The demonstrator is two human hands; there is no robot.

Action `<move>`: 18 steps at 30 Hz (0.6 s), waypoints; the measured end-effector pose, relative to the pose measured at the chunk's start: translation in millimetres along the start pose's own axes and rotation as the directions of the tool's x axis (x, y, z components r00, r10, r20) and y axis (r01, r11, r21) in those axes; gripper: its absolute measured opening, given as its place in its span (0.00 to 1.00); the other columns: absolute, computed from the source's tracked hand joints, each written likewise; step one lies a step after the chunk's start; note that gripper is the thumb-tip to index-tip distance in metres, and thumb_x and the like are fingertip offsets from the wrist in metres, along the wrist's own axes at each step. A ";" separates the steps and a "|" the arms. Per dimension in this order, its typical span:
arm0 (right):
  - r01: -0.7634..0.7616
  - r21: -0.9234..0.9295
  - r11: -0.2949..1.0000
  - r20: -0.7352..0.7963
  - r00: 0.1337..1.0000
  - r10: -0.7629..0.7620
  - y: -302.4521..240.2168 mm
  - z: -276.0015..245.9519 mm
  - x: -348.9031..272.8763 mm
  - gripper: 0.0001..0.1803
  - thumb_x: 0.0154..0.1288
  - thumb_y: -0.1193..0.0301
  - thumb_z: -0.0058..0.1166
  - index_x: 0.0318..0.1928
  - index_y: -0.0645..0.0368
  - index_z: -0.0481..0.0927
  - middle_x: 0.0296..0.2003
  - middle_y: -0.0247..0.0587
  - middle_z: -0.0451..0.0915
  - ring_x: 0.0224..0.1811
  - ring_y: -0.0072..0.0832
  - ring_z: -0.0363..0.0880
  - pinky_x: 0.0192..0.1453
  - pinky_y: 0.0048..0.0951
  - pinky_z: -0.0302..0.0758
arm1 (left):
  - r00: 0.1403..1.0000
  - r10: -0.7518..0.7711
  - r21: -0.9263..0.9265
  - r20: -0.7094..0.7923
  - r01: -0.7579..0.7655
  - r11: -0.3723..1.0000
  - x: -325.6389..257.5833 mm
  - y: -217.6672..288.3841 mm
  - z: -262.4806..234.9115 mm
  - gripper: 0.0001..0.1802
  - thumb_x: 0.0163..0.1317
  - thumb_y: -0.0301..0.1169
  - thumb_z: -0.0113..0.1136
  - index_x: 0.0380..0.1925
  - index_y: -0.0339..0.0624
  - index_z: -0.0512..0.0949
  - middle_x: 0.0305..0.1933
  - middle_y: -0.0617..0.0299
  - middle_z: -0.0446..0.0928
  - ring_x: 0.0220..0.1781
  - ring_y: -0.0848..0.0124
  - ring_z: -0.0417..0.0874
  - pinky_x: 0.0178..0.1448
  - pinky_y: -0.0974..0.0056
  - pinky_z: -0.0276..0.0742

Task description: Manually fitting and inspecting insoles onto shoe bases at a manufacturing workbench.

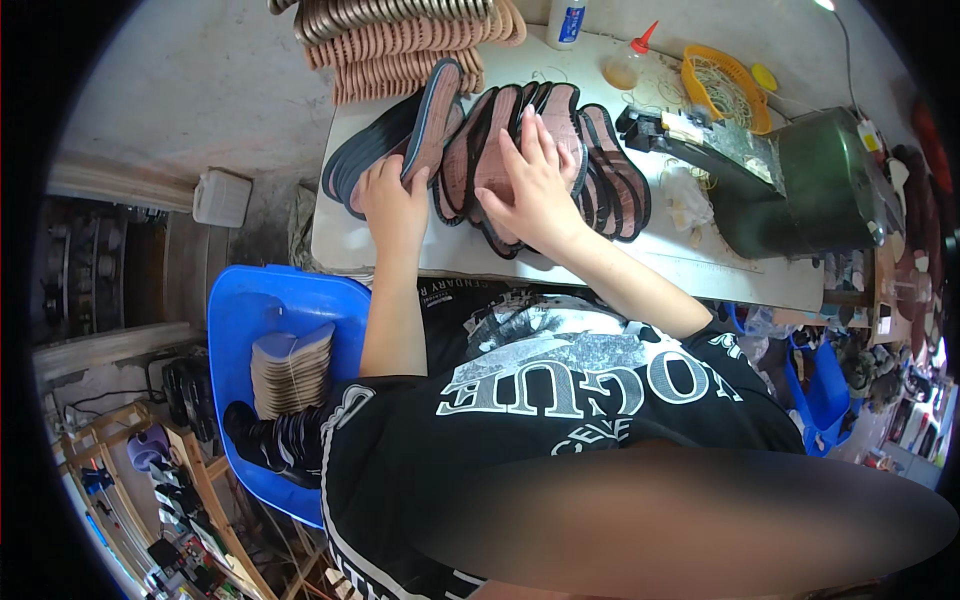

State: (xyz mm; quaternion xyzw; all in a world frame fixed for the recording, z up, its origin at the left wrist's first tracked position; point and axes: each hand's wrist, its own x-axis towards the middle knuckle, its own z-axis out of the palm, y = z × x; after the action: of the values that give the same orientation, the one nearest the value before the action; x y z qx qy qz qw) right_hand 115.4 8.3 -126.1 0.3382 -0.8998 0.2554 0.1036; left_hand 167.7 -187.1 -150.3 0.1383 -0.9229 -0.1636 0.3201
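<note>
My left hand is closed round the near end of a shoe sole, pinkish-brown with a dark rim. This sole leans against a row of dark soles stacked on edge at the left of the white table. Fingers spread, my right hand lies over a fanned heap of pinkish soles with black rims just to the right. More such soles overlap beyond its wrist. Its palm hides part of the heap.
Bundles of tan soles stand at the back left. Behind are a white bottle, a red-tipped glue bottle and a yellow basket. A dark green sewing machine stands right. A blue bin with soles sits lower left.
</note>
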 end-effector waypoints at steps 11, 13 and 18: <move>-0.119 0.718 0.686 0.191 0.981 -0.030 20.0 -59.8 -3.2 0.37 0.61 0.54 0.58 0.62 0.68 0.64 0.60 0.53 0.67 0.64 0.36 0.65 0.67 0.33 0.60 | 0.918 -0.120 -0.844 0.377 0.394 0.365 11.8 74.5 -50.5 0.19 0.61 0.29 0.62 0.49 0.30 0.72 0.44 0.58 0.78 0.45 0.75 0.77 0.52 0.70 0.71; -0.437 0.890 0.131 0.440 0.898 0.007 13.9 -83.6 -4.3 0.31 0.63 0.60 0.58 0.60 0.66 0.66 0.54 0.42 0.74 0.56 0.25 0.71 0.61 0.28 0.67 | 0.901 -0.032 -0.898 0.432 0.434 0.072 5.0 96.9 -50.4 0.17 0.62 0.28 0.61 0.49 0.34 0.71 0.44 0.62 0.78 0.45 0.76 0.77 0.52 0.71 0.71; -0.360 0.920 0.153 0.359 0.933 0.037 30.7 -117.3 -19.1 0.20 0.64 0.68 0.56 0.53 0.64 0.73 0.47 0.34 0.78 0.47 0.16 0.73 0.55 0.23 0.71 | 0.796 0.133 -0.799 0.591 0.600 -0.038 12.8 123.9 -35.9 0.14 0.64 0.31 0.59 0.46 0.35 0.72 0.44 0.62 0.78 0.45 0.78 0.76 0.53 0.71 0.69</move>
State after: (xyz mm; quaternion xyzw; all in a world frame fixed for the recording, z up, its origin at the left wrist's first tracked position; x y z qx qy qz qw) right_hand 111.0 100.7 -45.4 0.2321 -0.5691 0.7353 -0.2857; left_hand 162.2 -86.9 -68.2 -0.0098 -0.5372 -0.8429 0.0294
